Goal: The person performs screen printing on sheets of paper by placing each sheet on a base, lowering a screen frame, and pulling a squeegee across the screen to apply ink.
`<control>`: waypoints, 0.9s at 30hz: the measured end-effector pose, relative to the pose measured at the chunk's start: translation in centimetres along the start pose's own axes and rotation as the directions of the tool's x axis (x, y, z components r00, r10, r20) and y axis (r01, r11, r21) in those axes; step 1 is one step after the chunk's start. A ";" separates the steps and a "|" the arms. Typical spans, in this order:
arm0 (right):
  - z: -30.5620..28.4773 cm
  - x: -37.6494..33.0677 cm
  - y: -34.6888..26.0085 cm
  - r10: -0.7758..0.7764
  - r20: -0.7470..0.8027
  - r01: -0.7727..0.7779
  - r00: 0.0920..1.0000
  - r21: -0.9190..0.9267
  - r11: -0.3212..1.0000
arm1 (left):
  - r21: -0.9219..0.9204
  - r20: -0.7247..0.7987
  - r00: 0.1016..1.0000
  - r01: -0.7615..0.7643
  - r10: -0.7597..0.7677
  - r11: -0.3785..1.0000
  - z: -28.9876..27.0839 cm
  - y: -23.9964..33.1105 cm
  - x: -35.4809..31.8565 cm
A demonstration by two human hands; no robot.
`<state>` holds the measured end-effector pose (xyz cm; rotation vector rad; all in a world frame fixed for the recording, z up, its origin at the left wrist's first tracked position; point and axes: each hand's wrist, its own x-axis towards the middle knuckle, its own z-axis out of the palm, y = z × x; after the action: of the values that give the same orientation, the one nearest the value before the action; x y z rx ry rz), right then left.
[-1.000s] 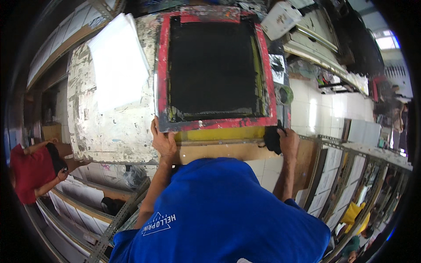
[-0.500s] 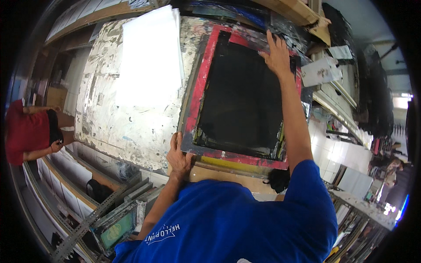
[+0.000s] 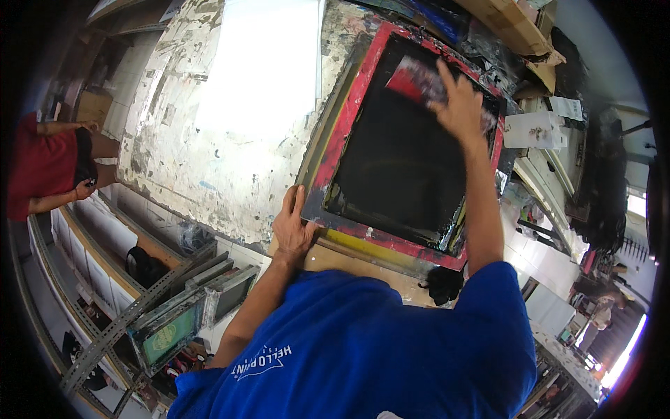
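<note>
A screen-printing frame [image 3: 347,115] with red, ink-stained sides lies on the right part of the worktable. Black covers most of its mesh [image 3: 401,164], and a streaked red-and-whitish patch [image 3: 408,82] shows near the far end. My left hand [image 3: 293,227] grips the frame's near left corner, thumb on the near side and fingers along the left edge. Over the far right part of the mesh is my right hand [image 3: 462,112], fingers stretched out and apart, with nothing visible in it. Whether its fingertips touch the mesh, I cannot tell.
White paper sheets [image 3: 262,66] lie on the stained table [image 3: 230,174] left of the frame. A black cloth-like bundle [image 3: 443,285] sits by the near right corner. A white container [image 3: 534,130] stands at right. Another person [image 3: 52,164] in red stands far left, beside shelving.
My right hand has come slightly nearer from the frame's far edge, and the red-and-whitish patch now shows on the mesh. My left hand keeps its corner. The whole view has shifted.
</note>
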<state>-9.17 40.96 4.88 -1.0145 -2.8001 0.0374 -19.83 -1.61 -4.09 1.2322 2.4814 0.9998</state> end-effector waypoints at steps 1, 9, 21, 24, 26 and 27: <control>-0.4 -2.7 -1.9 -0.009 -0.005 0.009 1.000 0.001 1.000 | 0.003 -0.009 1.000 -0.016 0.016 1.000 0.1 -0.1 0.1; -4.4 -18.0 -13.4 -0.080 0.253 0.013 0.964 0.256 0.967 | -0.009 -0.008 1.000 -0.030 0.030 1.000 0.1 0.0 0.2; 3.3 0.8 -1.3 0.105 -0.098 -0.105 0.990 0.009 0.994 | -0.012 0.041 0.999 0.002 -0.002 1.000 0.0 -0.4 -0.3; 4.7 6.0 3.3 0.107 -0.108 -0.108 0.988 -0.003 0.994 | -0.016 0.040 0.999 -0.002 0.003 1.000 0.2 -0.4 -0.1; 4.4 7.3 4.6 0.102 -0.090 -0.101 0.991 0.011 0.995 | -0.024 0.022 0.999 -0.023 0.024 0.999 -0.1 0.1 0.1; 4.2 7.0 4.5 0.096 -0.105 -0.095 0.990 0.015 0.995 | -0.019 0.012 1.000 -0.020 0.021 1.000 0.0 0.0 0.0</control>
<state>-12.24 49.02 1.37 -1.1133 -2.6526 0.0094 -19.82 -1.57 -4.06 1.2569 2.4490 1.0154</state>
